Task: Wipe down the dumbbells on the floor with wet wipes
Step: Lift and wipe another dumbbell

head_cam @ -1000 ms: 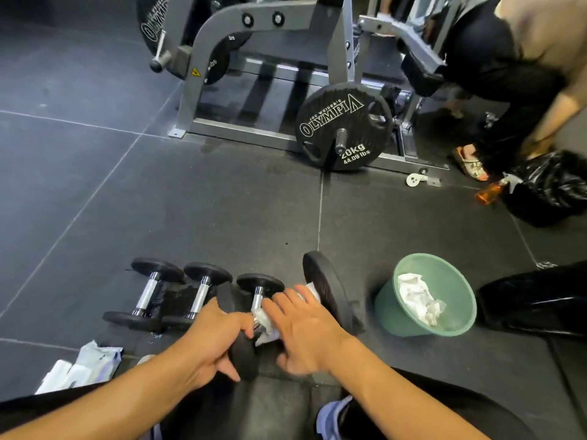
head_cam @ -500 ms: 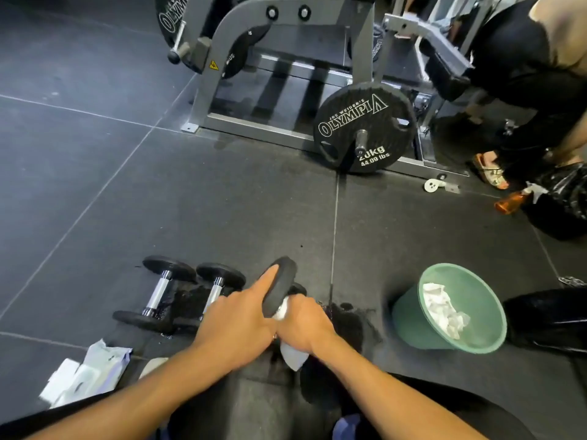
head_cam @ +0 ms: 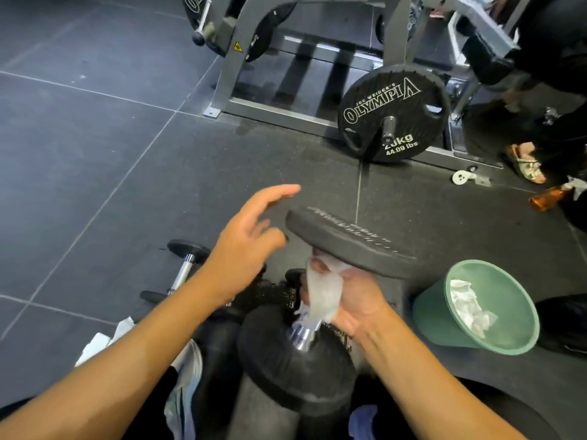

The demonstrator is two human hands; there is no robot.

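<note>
Presently the dumbbell [head_cam: 349, 239] stands nearly upright between the person's forearms. Its long axis runs from the near black head, low and close to the camera, up and slightly right to the far head, whose flat face tilts towards the weight machine [head_cam: 228, 74]. Whether the near head rests on anything cannot be told. The right hand [head_cam: 355, 300] is clamped round the chrome handle [head_cam: 301, 333] through a wet wipe [head_cam: 320, 296], fingers curled, with a loose end of wipe hanging below the fist. The left hand [head_cam: 244, 246] holds nothing: its fingers are spread and fairly straight and the thumb tip is just beside the rim of the far head, contact not resolved. Raised lettering on that rim is unreadable. A second dumbbell [head_cam: 187, 268] lies on the floor mats [head_cam: 95, 169] to the left, partly hidden by the left forearm. The plate [head_cam: 394, 112] on the machine reads "JOE WEIDER'S OLYMPIA", "20kg", "44.09 lbs". A green bin [head_cam: 435, 315] to the right, tipped towards the camera, holds crumpled wipes. Another person's sandalled foot [head_cam: 527, 163] shows at the right edge.
</note>
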